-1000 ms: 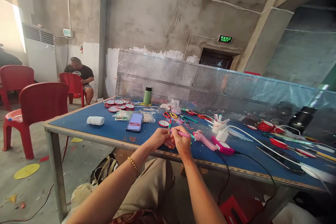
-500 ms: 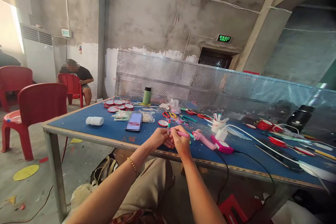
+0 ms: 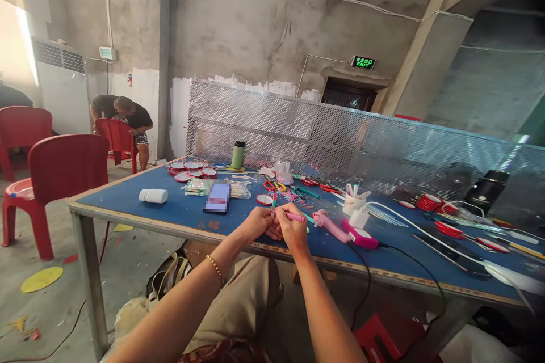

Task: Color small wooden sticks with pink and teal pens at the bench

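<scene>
Close to the table's front edge, my left hand (image 3: pixel 259 223) is closed on a thin upright stick (image 3: pixel 274 201) with green, red and white bands. My right hand (image 3: pixel 293 232) grips a pink pen (image 3: pixel 295 217), its tip pointing left against or very near the stick; contact is too small to make out. The two hands touch or nearly touch, and some fingers are hidden. Just behind them lies a round red-rimmed white disc (image 3: pixel 264 199). To the right rests a pink glue gun-like tool (image 3: pixel 330 226) with a black cord.
Left of my hands are a phone (image 3: pixel 217 198), a white bottle (image 3: pixel 153 196) and stacked red-rimmed discs (image 3: pixel 191 165). Scissors (image 3: pixel 275 186) and a green bottle (image 3: pixel 238 155) stand farther back. At right are a marker cup (image 3: pixel 353 202), a magenta box (image 3: pixel 361 235) and cables. A person (image 3: pixel 123 119) sits beyond.
My hands stay almost in place, with the pink pen shifted very slightly. In the background, the seated person has bent farther forward.
</scene>
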Demonstrator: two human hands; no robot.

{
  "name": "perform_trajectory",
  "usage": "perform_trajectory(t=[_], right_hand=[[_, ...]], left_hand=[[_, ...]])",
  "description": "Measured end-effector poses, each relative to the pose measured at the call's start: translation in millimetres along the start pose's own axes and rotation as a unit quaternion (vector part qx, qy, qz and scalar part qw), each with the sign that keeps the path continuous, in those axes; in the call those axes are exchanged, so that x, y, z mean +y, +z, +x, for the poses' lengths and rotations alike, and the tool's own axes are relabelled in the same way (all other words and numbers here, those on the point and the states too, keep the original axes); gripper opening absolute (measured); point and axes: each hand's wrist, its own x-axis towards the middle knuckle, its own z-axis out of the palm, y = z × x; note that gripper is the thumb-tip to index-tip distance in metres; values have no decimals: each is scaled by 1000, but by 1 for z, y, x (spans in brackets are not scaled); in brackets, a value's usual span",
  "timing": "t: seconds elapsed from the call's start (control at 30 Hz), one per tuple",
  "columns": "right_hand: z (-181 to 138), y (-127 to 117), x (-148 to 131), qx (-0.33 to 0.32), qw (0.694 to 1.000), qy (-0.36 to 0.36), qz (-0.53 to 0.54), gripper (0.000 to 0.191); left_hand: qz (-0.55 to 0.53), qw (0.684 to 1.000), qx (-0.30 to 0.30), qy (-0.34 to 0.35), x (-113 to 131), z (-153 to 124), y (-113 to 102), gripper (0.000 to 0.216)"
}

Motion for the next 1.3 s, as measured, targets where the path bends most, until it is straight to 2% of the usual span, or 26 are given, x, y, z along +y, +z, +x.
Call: perform_trajectory(t=[0.37, 0.57, 0.87, 1.3], right_hand=[[0, 1, 1, 2, 1000, -11, -11, 16], [0, 1, 3, 32, 999, 5, 6, 18], [0, 1, 1, 8, 1000, -12, 2, 19], [0, 0, 3, 6, 1000, -13, -14, 20]], left_hand=[[-1, 1000, -3, -3, 1, -1, 0, 40], [1, 1000, -10, -3, 1, -1, 0, 42], [-6, 1000, -3, -6, 1, -1, 0, 40], [-9, 1000, 1, -7, 2, -1, 1, 39]])
